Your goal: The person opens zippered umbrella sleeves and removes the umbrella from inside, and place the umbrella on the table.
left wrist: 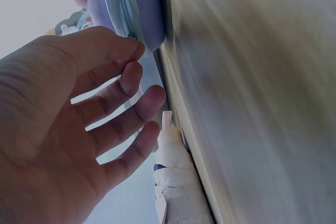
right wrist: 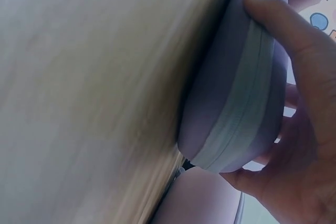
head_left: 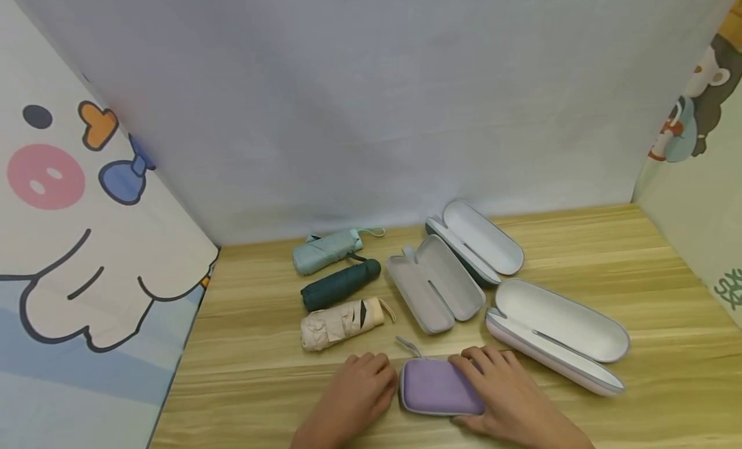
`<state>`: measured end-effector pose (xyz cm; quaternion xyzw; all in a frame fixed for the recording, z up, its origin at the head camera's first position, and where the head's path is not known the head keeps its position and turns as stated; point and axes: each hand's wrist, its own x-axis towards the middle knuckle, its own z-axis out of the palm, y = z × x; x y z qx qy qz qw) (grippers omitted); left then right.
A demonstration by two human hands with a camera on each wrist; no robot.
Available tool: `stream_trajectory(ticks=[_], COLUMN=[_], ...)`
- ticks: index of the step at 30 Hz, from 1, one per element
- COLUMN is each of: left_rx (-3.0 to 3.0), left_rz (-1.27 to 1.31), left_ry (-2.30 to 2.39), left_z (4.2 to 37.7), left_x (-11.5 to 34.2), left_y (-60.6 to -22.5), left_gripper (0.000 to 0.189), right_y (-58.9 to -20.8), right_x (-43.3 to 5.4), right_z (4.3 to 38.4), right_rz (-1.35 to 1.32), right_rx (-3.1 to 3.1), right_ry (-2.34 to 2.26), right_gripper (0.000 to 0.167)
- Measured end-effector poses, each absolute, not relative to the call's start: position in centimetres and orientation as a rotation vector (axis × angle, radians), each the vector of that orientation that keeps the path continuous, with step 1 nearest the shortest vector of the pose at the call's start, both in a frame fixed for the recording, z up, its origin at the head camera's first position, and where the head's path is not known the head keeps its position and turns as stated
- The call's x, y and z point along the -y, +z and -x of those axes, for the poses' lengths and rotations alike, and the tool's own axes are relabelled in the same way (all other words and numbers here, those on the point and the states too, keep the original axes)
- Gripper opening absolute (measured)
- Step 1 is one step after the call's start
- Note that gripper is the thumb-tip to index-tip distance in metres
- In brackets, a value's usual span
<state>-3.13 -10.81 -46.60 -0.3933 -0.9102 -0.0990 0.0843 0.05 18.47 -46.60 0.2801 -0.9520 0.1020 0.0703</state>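
Observation:
A small purple zippered case (head_left: 438, 386) lies on the table, its strap pointing away at the far left corner. My right hand (head_left: 503, 391) grips the right part of it, thumb along the near side and fingers over the far side. In the right wrist view the thumb presses near the light grey zipper band (right wrist: 244, 93), which looks closed there. At the left end, my left hand (head_left: 362, 391) pinches the zipper pull (left wrist: 132, 36) between thumb and forefinger. The other left fingers (left wrist: 149, 100) are spread and loosely bent.
Three folded umbrellas, light teal (head_left: 326, 250), dark green (head_left: 341, 285) and beige (head_left: 342, 323), lie behind the left hand. Three opened hard cases stand to the right: grey (head_left: 435, 285), dark green with pale lining (head_left: 484, 239) and pale pink (head_left: 559, 330). A pale cloth wall (head_left: 406, 114) closes the back.

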Motion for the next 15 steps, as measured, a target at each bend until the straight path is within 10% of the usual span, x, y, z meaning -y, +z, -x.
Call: stream_trajectory(ticks=[15], left_rx=[2.764], left_rz=[1.204], left_ry=[-0.309], left_z=[1.8], left_x=[11.1], left_y=[-46.3], left_gripper=[0.010], right_y=[-46.8], right_x=[-18.0], right_z=[0.0], right_rz=[-0.796], right_rx=[2.866], right_ry=[0.315], right_gripper=[0.082])
